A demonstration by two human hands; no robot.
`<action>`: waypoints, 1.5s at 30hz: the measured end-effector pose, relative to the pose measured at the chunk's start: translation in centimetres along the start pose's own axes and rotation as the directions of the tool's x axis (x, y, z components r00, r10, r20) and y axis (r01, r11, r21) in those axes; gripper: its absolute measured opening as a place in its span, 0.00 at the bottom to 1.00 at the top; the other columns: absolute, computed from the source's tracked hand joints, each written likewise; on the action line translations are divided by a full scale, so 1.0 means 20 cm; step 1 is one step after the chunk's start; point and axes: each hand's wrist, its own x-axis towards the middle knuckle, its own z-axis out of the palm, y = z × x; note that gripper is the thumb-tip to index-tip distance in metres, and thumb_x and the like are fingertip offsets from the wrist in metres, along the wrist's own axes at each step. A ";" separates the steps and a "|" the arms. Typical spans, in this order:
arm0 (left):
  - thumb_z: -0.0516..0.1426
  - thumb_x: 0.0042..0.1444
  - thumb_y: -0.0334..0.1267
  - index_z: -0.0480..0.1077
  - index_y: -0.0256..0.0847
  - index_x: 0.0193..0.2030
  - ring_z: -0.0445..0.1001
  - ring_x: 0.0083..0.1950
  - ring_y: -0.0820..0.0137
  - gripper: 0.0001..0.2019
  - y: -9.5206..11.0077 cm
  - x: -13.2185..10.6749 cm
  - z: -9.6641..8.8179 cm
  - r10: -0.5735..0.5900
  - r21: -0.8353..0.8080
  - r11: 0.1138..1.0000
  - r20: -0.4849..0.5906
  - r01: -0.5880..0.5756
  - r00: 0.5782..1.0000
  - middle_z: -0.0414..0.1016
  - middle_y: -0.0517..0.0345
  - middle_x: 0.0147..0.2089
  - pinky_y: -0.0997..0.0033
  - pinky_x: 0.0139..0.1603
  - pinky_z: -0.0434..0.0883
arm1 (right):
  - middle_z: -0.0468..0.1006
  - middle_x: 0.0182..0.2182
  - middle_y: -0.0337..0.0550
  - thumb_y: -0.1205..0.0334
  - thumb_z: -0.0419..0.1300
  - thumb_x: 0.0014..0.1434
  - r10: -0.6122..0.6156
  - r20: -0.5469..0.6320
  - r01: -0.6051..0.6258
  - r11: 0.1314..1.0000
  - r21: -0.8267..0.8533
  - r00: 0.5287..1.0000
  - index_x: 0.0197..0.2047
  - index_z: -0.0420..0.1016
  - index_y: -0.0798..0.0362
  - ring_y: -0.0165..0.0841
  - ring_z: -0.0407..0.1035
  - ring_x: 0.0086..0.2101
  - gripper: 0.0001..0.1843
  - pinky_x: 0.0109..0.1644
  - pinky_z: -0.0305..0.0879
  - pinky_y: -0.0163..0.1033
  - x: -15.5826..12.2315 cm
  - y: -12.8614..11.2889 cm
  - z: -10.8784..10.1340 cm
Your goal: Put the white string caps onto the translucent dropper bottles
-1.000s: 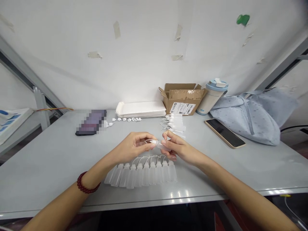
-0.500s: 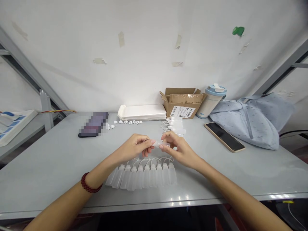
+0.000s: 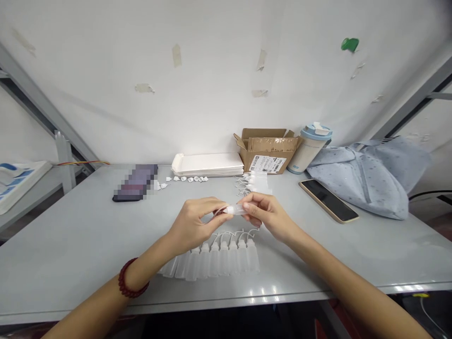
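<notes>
A small translucent plastic dropper bottle [image 3: 237, 209] is held level between both hands above the grey table [image 3: 70, 245]. My right hand [image 3: 265, 215] grips its body. My left hand [image 3: 194, 222] pinches the cap end with thumb and fingertips. Just below the hands lies a neat row of several like bottles [image 3: 215, 256], caps pointing away from me. A loose heap of more bottles [image 3: 254, 183] lies behind my right hand. Several small white caps [image 3: 187, 179] are strung out farther back.
A stack of white trays [image 3: 208, 164], an open cardboard box [image 3: 267, 149] and a lidded cup [image 3: 309, 148] stand along the wall. A phone [image 3: 328, 200] and a blue cloth bag [image 3: 370, 179] lie right. A dark blurred object [image 3: 136, 182] lies left.
Both hands stayed together on the small bottle. My left hand has rolled over the cap end and the fingers have shifted their pinch. The view tilted slightly.
</notes>
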 end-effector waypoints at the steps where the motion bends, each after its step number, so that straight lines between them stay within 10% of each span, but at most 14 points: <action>1: 0.56 0.59 0.39 0.74 0.38 0.34 0.69 0.31 0.70 0.08 0.00 0.00 0.00 0.025 0.024 0.999 -0.017 -0.024 1.000 0.76 0.55 0.32 0.71 0.35 0.66 | 0.67 0.20 0.35 0.48 0.58 0.57 0.013 0.012 -0.014 0.999 0.047 1.000 0.34 0.70 0.56 0.22 0.53 0.18 0.18 0.22 0.50 0.32 0.00 0.00 0.00; 10: 0.52 0.61 0.46 0.72 0.37 0.31 0.72 0.32 0.71 0.15 0.00 0.02 -0.02 -0.253 -0.195 0.940 0.147 0.279 0.956 0.74 0.57 0.30 0.74 0.34 0.69 | 0.71 0.28 0.39 0.57 0.62 0.55 -0.252 -0.127 0.202 0.928 -0.313 0.959 0.38 0.72 0.52 0.29 0.65 0.27 0.10 0.30 0.61 0.36 -0.02 -0.02 0.02; 21: 0.53 0.60 0.41 0.72 0.36 0.28 0.72 0.29 0.73 0.14 0.02 0.01 -0.03 -0.270 -0.175 0.936 0.197 0.305 0.942 0.73 0.59 0.27 0.77 0.30 0.68 | 0.60 0.19 0.32 0.57 0.60 0.57 -0.305 -0.091 0.241 0.874 -0.423 0.948 0.39 0.75 0.55 0.27 0.56 0.22 0.10 0.27 0.56 0.35 -0.03 0.01 0.02; 32: 0.54 0.60 0.33 0.73 0.36 0.35 0.68 0.28 0.74 0.07 -0.02 -0.02 0.02 0.099 0.097 0.990 0.012 -0.100 0.995 0.74 0.57 0.30 0.74 0.31 0.64 | 0.68 0.21 0.35 0.51 0.61 0.54 0.008 -0.058 -0.010 0.999 -0.035 0.998 0.37 0.73 0.55 0.24 0.55 0.18 0.15 0.22 0.52 0.33 0.00 0.02 0.00; 39: 0.55 0.59 0.40 0.74 0.41 0.38 0.73 0.37 0.70 0.09 -0.05 0.03 -0.06 -0.107 0.076 0.992 0.120 0.098 0.987 0.78 0.57 0.38 0.74 0.35 0.69 | 0.70 0.21 0.35 0.50 0.61 0.55 0.020 -0.067 -0.022 0.999 -0.027 0.998 0.37 0.73 0.55 0.24 0.58 0.19 0.15 0.23 0.54 0.32 0.02 0.04 0.00; 45: 0.50 0.59 0.41 0.73 0.39 0.37 0.74 0.41 0.64 0.12 -0.25 0.08 -0.24 -0.255 0.394 0.887 -0.015 0.240 0.967 0.78 0.53 0.40 0.68 0.39 0.70 | 0.71 0.22 0.37 0.49 0.61 0.54 -0.042 -0.298 0.042 0.999 -0.009 0.954 0.37 0.72 0.53 0.28 0.64 0.25 0.16 0.25 0.58 0.33 0.07 0.04 -0.11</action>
